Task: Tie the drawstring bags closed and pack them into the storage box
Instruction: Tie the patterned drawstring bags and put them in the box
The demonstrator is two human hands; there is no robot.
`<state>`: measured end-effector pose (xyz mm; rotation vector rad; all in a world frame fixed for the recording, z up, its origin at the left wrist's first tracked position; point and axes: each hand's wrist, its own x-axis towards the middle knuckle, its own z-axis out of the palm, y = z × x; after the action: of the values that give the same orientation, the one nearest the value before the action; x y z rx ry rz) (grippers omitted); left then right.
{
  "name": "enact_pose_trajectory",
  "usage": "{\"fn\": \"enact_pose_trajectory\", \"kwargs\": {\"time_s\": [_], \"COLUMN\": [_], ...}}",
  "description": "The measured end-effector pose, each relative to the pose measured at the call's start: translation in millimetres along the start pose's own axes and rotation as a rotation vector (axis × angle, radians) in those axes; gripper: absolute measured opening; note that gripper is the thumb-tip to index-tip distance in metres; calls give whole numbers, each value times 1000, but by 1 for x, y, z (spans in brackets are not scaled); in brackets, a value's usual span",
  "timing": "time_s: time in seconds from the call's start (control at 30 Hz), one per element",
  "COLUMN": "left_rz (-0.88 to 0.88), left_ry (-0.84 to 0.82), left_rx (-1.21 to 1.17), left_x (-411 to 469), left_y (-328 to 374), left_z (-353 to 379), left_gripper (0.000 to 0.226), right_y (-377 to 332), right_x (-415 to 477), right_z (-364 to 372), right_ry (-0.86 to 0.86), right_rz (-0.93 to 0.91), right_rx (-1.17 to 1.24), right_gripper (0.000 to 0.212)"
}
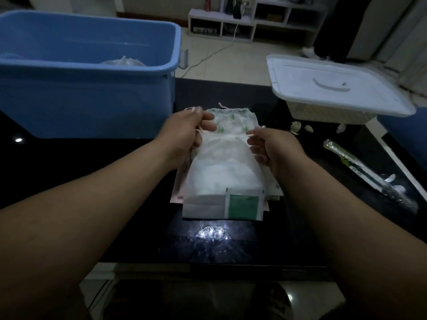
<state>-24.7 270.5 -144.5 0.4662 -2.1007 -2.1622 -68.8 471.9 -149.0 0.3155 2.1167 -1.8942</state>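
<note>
A sheer white drawstring bag (221, 169) lies on the dark table in front of me, with a white and green box showing through its lower end. My left hand (184, 135) pinches the thin pink drawstring (209, 133) at the bag's left neck. My right hand (270, 146) pinches the string at the right neck. The neck is gathered between my hands. Under this bag lie more bags, one with a green print (233, 118) showing beyond it. The blue storage box (92, 72) stands at the back left with something pale inside.
A white lidded basket (335, 93) stands at the back right. A long plastic-wrapped item (360, 167) lies along the table's right side, with small pale bits near the basket. The table's front edge is close to me. Shelving stands on the floor behind.
</note>
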Motion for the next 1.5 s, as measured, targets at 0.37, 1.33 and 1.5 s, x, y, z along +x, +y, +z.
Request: {"fn": "enact_pose_trajectory", "kwargs": {"time_s": [0.37, 1.33, 1.5], "left_rz": [294, 178, 233], "left_ry": [-193, -169, -164], "left_rx": [623, 508, 701], "left_x": [-3, 0, -3], "left_y": [3, -2, -10], "left_z": [28, 21, 22], "left_gripper": [37, 44, 43], "right_y": [-26, -7, -9], "right_x": [-32, -14, -16], "right_z": [24, 13, 10], "right_ry": [-132, -144, -207], "right_rz": [-475, -35, -1], "right_rx": [-384, 84, 254], "right_gripper": [26, 12, 9]}}
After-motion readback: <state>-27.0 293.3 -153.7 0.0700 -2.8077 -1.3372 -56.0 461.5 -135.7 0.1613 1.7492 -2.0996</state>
